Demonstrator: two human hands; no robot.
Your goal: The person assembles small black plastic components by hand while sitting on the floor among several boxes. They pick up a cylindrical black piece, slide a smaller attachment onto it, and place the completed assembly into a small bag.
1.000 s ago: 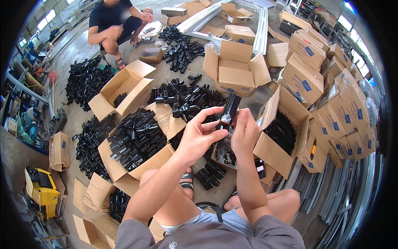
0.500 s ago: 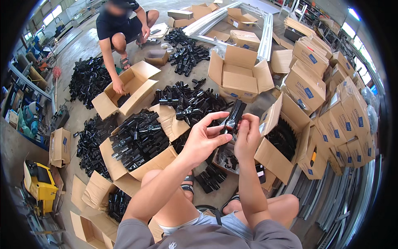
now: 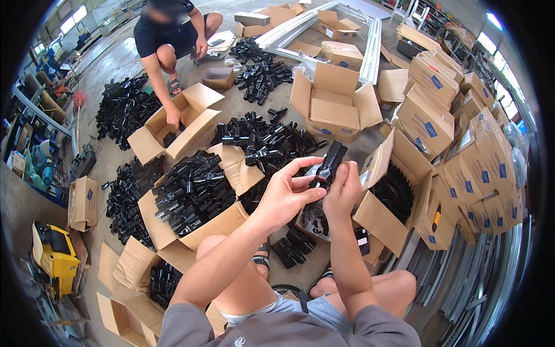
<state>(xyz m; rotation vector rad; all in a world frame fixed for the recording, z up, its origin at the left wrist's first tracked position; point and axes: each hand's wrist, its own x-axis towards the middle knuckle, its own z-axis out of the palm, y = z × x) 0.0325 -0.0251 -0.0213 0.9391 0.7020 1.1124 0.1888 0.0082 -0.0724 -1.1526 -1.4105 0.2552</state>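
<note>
Both of my hands are raised in front of me around one glossy black elongated part [image 3: 333, 159], its upper end tilted away to the right. My left hand [image 3: 283, 194] pinches its lower left side between thumb and fingers. My right hand [image 3: 342, 191] is closed about its right side, thumb near the top. My fingers cover the lower end. Beneath the hands stands a small box holding small parts in clear plastic [image 3: 315, 221]. A heap of similar black parts [image 3: 269, 144] lies just beyond, and several more [image 3: 293, 247] lie on the floor near my feet.
Left of me is an open carton [image 3: 219, 226] full of black parts; another filled carton [image 3: 381, 222] stands at right. A co-worker [image 3: 165, 43] crouches far left, one hand in a carton [image 3: 199, 136]. Stacked cartons [image 3: 428, 118] and metal profiles [image 3: 457, 289] line the right side.
The black part has shifted slightly right and turned in my hands, and both hands still hold it. The co-worker's hand has moved a little to the right inside the carton.
</note>
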